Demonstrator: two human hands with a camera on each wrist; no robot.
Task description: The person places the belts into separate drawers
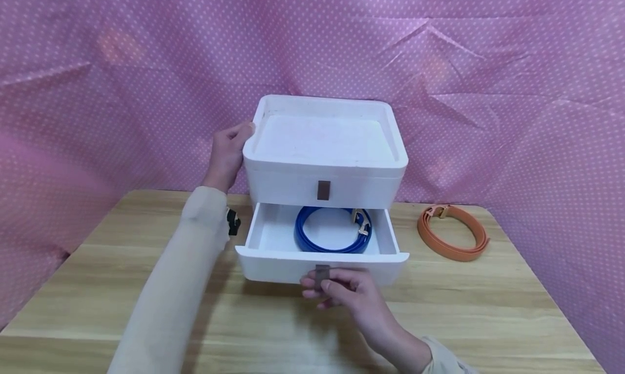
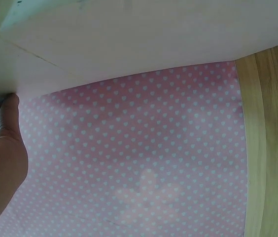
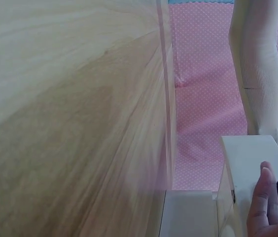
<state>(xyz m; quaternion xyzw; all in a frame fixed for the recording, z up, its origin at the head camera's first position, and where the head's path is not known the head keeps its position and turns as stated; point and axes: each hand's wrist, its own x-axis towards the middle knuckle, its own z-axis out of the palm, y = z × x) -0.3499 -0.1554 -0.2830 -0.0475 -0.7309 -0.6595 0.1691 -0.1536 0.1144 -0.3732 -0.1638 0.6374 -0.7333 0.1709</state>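
A white two-drawer storage box [image 1: 283, 187] stands on the table, its top drawer closed and its lower drawer [image 1: 273, 265] pulled out. Inside the lower drawer lies a coiled blue belt [image 1: 301, 230] with a gold-toned buckle. My right hand [image 1: 349, 292] pinches the brown pull tab [image 1: 321, 274] on that drawer's front between thumb and fingers. At the box's upper left side, my left hand [image 1: 227, 151] grips the edge, fingertips at the rim. The left wrist view shows this hand [image 2: 3, 148] against the white side wall, with some fingers partly hidden.
A coiled orange-brown belt [image 1: 459, 253] lies on the wooden table [image 1: 508, 309] to the right of the box. Pink dotted cloth [image 1: 312, 43] hangs close behind and on both sides. The box top is a shallow tray with a raised rim.
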